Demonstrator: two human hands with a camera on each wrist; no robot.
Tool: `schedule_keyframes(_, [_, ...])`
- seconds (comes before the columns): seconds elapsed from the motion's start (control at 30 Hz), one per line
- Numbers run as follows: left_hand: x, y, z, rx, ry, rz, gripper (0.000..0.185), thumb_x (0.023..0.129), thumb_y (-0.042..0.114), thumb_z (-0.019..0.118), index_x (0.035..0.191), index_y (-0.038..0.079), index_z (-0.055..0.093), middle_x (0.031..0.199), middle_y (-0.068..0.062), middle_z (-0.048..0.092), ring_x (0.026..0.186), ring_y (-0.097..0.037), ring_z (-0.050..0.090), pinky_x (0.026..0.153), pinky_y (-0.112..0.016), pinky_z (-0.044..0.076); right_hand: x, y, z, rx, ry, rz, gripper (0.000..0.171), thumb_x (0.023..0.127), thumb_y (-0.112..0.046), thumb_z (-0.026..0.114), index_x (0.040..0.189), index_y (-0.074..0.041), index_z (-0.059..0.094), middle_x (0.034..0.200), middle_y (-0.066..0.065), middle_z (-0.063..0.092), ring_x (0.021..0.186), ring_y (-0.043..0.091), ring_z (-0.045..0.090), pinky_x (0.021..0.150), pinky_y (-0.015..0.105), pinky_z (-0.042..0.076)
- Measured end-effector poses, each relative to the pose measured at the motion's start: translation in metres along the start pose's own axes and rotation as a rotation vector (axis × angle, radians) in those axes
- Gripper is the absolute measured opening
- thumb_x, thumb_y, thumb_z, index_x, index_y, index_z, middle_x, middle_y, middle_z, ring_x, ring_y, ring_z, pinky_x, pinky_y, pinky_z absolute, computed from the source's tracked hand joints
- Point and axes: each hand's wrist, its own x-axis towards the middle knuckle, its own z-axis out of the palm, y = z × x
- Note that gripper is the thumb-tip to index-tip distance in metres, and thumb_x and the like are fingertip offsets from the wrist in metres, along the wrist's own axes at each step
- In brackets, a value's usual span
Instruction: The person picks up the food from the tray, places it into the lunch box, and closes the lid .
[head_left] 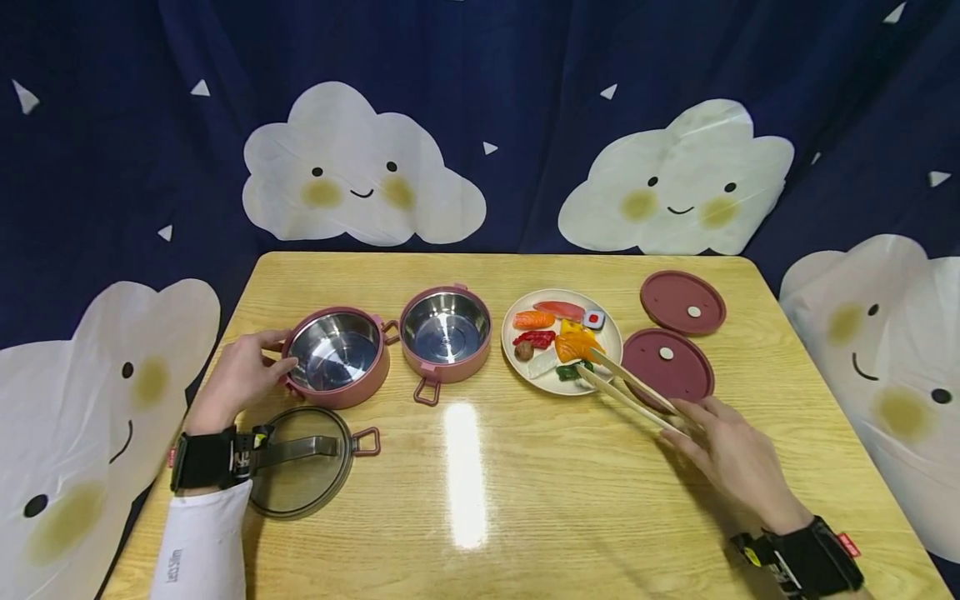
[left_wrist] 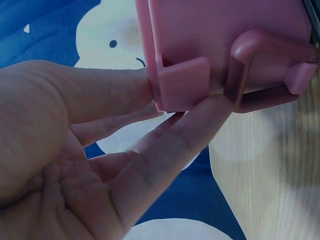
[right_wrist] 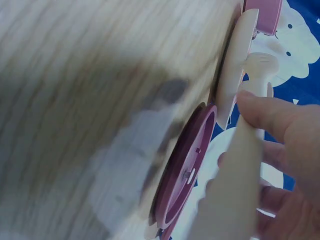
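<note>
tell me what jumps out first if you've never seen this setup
The plate of bright food near the table's middle, where the right hand holds chopsticks around an orange piece. Left of it stand two pink steel-lined bowls; the left hand touches the left one. Two dark red lids lie right of the plate.

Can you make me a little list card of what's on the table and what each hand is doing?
left hand: touches the side of the left pink bowl
right hand: holds chopsticks, tips at the orange food
plate: cream, round, holds toy sushi pieces
second pink bowl: steel inside, nothing in it, stands between left bowl and plate
dark red lids: two, flat on the table right of the plate
clear lid: lies in front of the left bowl
table: light wood
</note>
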Motion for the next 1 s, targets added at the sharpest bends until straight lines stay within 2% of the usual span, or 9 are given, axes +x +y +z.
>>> schedule_keyframes(0.07, [0.000,0.000,0.000,-0.003,-0.001,0.003,0.048,0.098,0.006,0.071,0.141,-0.012,0.058,0.125,-0.041,0.065,0.094,-0.047,0.073,0.064,-0.031,0.055,0.001,0.001,-0.002,0.004,0.022,-0.024,0.049,0.084,-0.023,0.088,0.128,-0.007,0.074,0.092,0.007,0.064,0.069,0.011,0.046,0.052,0.023,0.031])
schedule_keyframes(0.27, [-0.001,0.001,-0.001,-0.002,-0.006,0.005,0.049,0.098,0.006,0.071,0.141,-0.013,0.057,0.125,-0.041,0.065,0.096,-0.049,0.072,0.067,-0.036,0.058,0.007,0.005,-0.013,0.022,0.035,-0.058,0.046,0.085,-0.016,0.086,0.127,-0.004,0.073,0.088,0.005,0.057,0.075,0.012,0.042,0.057,0.024,0.029])
schedule_keyframes(0.4, [-0.001,0.002,-0.001,-0.002,-0.012,-0.001,0.049,0.099,0.006,0.071,0.142,-0.013,0.056,0.126,-0.041,0.065,0.097,-0.049,0.072,0.068,-0.037,0.058,0.012,0.006,-0.023,0.000,0.032,-0.076,0.047,0.082,-0.017,0.088,0.126,-0.005,0.075,0.085,0.004,0.053,0.072,0.011,0.038,0.054,0.022,0.027])
schedule_keyframes(0.57, [0.000,0.002,-0.001,0.001,-0.015,-0.006,0.049,0.099,0.006,0.071,0.142,-0.013,0.056,0.126,-0.041,0.065,0.098,-0.050,0.072,0.068,-0.038,0.059,0.024,0.010,-0.038,-0.048,0.033,-0.142,0.048,0.081,-0.021,0.088,0.126,-0.006,0.075,0.089,0.004,0.057,0.073,0.012,0.043,0.052,0.021,0.028])
schedule_keyframes(0.8, [0.001,0.002,-0.001,0.001,-0.015,-0.006,0.049,0.099,0.007,0.071,0.142,-0.012,0.056,0.127,-0.041,0.065,0.098,-0.049,0.072,0.069,-0.039,0.059,0.050,0.014,-0.056,-0.101,0.053,-0.254,0.050,0.077,-0.019,0.090,0.124,-0.008,0.077,0.090,0.006,0.062,0.075,0.019,0.056,0.054,0.030,0.039])
schedule_keyframes(0.87, [0.001,0.002,-0.001,0.002,-0.016,-0.010,0.049,0.099,0.007,0.071,0.142,-0.012,0.056,0.127,-0.041,0.064,0.098,-0.049,0.071,0.068,-0.038,0.059,0.058,0.013,-0.061,-0.113,0.061,-0.283,0.048,0.079,-0.021,0.089,0.124,-0.009,0.077,0.089,0.005,0.061,0.074,0.019,0.056,0.053,0.029,0.039])
schedule_keyframes(1.0, [0.000,0.002,-0.001,0.006,-0.019,-0.013,0.049,0.099,0.007,0.071,0.143,-0.011,0.056,0.127,-0.040,0.064,0.096,-0.047,0.072,0.066,-0.033,0.058,0.076,0.011,-0.069,-0.127,0.074,-0.348,0.037,0.092,-0.031,0.081,0.122,-0.010,0.077,0.086,0.005,0.057,0.069,0.017,0.050,0.052,0.027,0.035])
